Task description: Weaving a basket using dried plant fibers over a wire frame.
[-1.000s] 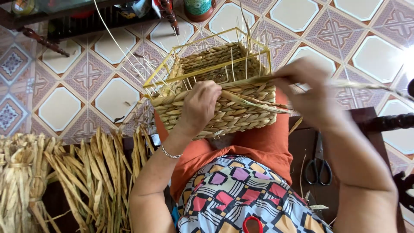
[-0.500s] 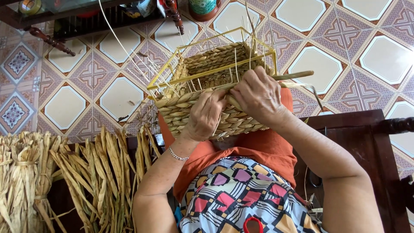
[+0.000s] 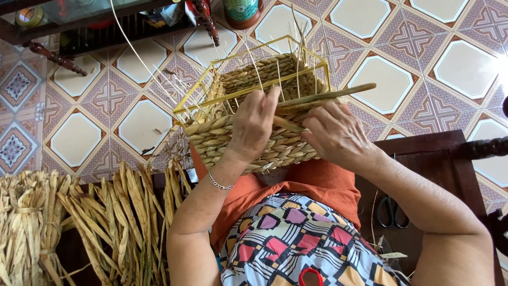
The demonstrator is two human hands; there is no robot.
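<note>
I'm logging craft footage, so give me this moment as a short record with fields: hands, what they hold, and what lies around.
Left hand: left hand pressed on the near side of the woven basket, fingers over its rim
Right hand: right hand pinching a straw strand against the basket's side
Basket: half woven, on the lap, yellow wire frame rising above the weave
Left of the person: bundles of dried straw
Right of the person: scissors on a dark wooden seat
Floor: patterned tiles
</note>
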